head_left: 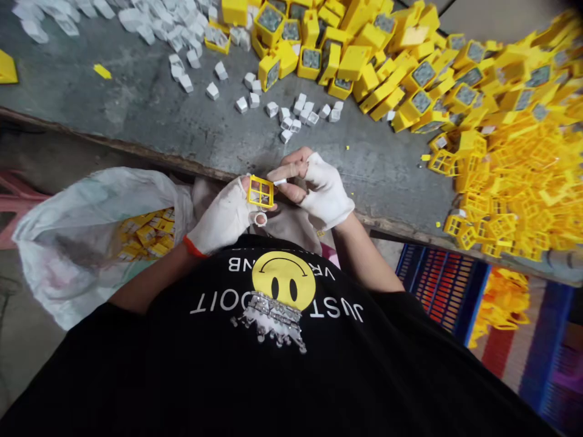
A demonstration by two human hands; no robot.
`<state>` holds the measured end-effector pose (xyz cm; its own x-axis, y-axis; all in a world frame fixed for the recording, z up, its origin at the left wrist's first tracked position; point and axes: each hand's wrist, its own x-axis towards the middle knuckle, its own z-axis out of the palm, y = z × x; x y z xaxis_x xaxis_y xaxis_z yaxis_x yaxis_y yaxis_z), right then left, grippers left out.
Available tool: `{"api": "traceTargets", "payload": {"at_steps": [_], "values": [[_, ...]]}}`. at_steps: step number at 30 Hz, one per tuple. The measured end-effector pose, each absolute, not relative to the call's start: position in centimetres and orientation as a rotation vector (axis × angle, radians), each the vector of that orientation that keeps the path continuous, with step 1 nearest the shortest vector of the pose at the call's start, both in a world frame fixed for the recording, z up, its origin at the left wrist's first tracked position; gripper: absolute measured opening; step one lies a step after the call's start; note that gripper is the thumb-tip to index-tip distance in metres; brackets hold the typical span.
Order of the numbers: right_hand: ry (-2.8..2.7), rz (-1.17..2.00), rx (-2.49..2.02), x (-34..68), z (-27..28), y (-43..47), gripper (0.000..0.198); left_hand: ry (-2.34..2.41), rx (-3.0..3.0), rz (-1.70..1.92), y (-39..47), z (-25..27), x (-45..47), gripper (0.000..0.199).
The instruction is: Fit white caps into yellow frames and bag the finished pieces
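Note:
My left hand, in a white fingerless glove, is closed on a small yellow plastic frame with a cross dividing it into window-like openings. Close to the frame's right side, my right hand, gloved the same way, pinches a small white plastic piece between thumb and fingers. Whether the white piece touches the frame I cannot tell. Both hands are just in front of the table edge. Beyond them, several loose white pieces lie on the grey table.
Yellow boxes with grey insides are heaped at the back. To the right lies a large pile of yellow frames. A white plastic bag with yellow parts stands at the left, and a blue crate at the lower right.

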<state>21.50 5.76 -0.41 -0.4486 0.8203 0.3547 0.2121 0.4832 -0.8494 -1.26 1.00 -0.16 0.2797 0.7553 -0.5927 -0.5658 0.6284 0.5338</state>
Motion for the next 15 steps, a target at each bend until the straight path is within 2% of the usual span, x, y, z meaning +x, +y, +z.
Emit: {"api": "traceTargets", "payload": {"at_steps": [4,9,12,15], "values": [[-1.742,0.935,-0.925,20.9,-1.3,4.7,0.045,0.894,0.245,0.816,1.1,0.3,-0.4,0.028],[-1.727,0.899,-0.873,20.6,-1.8,3.8,0.035,0.911,0.238,0.834,0.7,1.2,0.0,0.027],[-1.865,0.709,-0.913,20.8,-1.5,3.4,0.031,0.858,0.277,0.879,0.4,1.3,-0.1,0.026],[-2.048,0.486,-1.01,21.1,-1.3,3.2,0.03,0.784,0.328,0.941,0.2,0.6,-0.6,0.014]]}}
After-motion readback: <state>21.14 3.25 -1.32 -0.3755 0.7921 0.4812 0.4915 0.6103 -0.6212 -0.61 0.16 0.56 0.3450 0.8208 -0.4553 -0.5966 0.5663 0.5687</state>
